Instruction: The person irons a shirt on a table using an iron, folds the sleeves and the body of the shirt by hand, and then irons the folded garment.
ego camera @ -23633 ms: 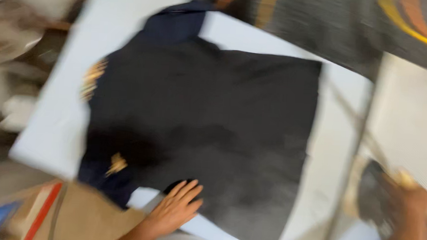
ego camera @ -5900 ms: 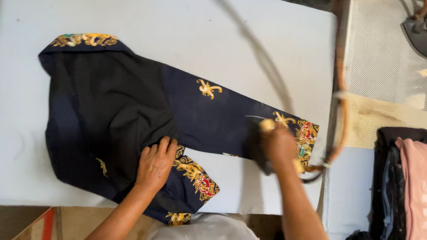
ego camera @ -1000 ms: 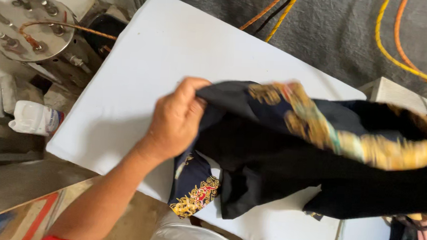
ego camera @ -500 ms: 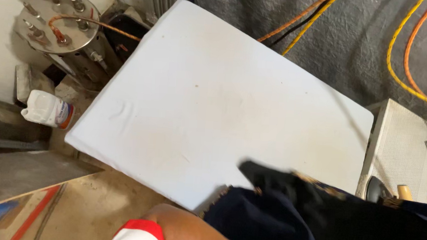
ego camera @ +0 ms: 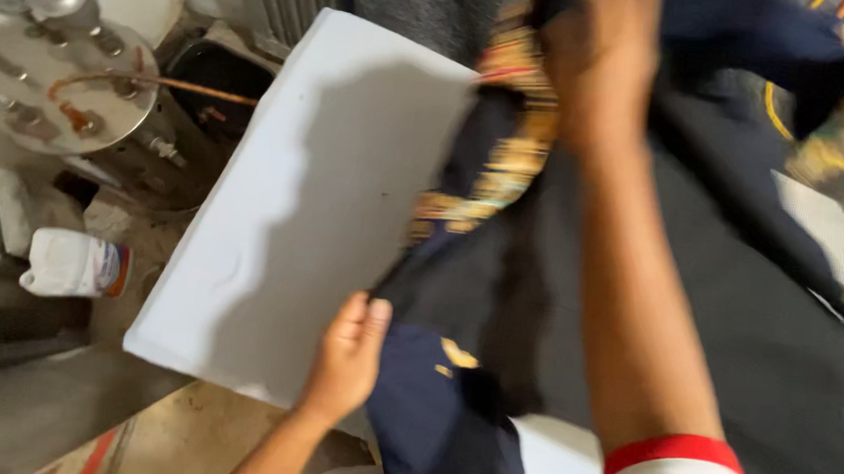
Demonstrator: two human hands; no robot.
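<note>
At the near edge of the white padded table (ego camera: 316, 190), the left hand (ego camera: 346, 355) is closed on a fold of the dark navy garment (ego camera: 713, 317); the thumb and the fingers pinch the cloth low, just above the table surface. The right hand (ego camera: 603, 62) is raised high at the top of the view, and its fingers are wrapped around an upper part of the same garment, next to the gold embroidered trim (ego camera: 503, 144). The right forearm goes down through the middle of the picture to a white sleeve with a red cuff (ego camera: 669, 452).

The garment hangs between the two hands and spreads over the right half of the table. One navy corner with a small gold motif drops over the near edge, beside the left wrist. The cloth is blurred, so its exact shape I cannot tell.

The left half of the table is bare white padding with a few soft dents. To the left of the table, on the floor, a round metal boiler (ego camera: 66, 93) with valves and a copper pipe stands, and nearer a white plastic jug (ego camera: 74, 264) lies on its side. At the far right, yellow cables (ego camera: 795, 134) run behind the garment.
</note>
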